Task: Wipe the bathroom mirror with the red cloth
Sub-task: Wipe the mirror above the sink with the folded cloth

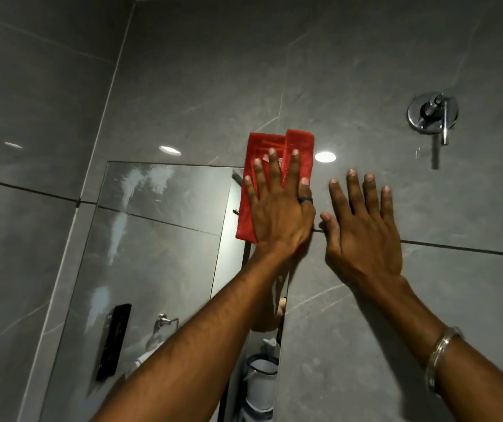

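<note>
Grey tiled wall (350, 56) fills nearly everything in front of you, its dark grout lines running across at a slant. Set into it on the left is the mirror (159, 239), a tall pane whose top edge sits just below a round spot of reflected light; streaks and smears show on the glass, and it reflects a black panel, a chrome ring holder and, low down, a white container.

Your two forearms reach up from the bottom of the view. Your left hand (277, 208) lies flat with the fingers spread wide, palm pressed onto the red cloth (274, 153) — no pinch, no curl, just an open hand bearing down on it. A dark ring (305, 200) sits on one finger of that hand.

The red cloth is folded and lies at the mirror's upper right corner, partly over the glass and partly over the tile above and beside it; its top edge sticks out past your fingertips.

Your right hand (362, 233) is also open, fingers extended and slightly apart, held flat against the bare tile just to the right of the mirror's edge. It holds nothing, and its thumb comes close to the left hand — whether the palm fully touches the wall you cannot tell. A metal bangle (440, 357) circles the right wrist.

High on the right, well apart from both hands, a chrome mixer valve (432, 115) with a downward lever is fixed to the wall.
</note>
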Tool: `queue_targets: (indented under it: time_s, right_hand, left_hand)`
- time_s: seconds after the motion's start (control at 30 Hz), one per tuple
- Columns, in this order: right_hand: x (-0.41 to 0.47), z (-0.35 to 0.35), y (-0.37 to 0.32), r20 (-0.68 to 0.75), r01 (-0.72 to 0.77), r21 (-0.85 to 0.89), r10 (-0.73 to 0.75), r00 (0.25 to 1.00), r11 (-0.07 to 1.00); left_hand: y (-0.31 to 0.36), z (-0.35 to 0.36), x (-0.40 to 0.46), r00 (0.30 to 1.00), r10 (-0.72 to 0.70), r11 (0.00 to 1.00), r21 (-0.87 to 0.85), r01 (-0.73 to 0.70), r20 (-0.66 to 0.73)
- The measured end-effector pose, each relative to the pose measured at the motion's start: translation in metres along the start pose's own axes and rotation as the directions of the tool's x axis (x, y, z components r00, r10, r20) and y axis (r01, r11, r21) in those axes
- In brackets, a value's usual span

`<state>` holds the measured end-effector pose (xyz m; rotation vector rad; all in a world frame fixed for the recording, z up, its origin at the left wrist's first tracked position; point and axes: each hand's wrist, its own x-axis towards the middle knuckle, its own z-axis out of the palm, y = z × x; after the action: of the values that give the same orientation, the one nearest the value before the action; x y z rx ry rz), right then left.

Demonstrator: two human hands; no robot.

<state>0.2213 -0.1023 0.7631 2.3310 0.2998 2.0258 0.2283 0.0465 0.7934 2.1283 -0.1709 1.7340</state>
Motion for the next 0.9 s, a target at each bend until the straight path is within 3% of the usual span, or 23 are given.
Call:
queue_targets:
  time_s: [0.4,0.9]
  right_hand:
    - [-0.037,0.003,-0.013,0.005,0.038,0.033,-0.038,0.999,0.999]
    - [-0.15,0.016,-0.038,0.069,0.13,0.061,-0.134,0.989,0.99]
  left_hand:
    - [-0.005,0.006,-0.045,0.999,-0.036,0.999,0.022,0.036,0.005]
    - [-0.065,0.052,-0.321,0.994,-0.085,0.996,-0.004,0.085,0.071]
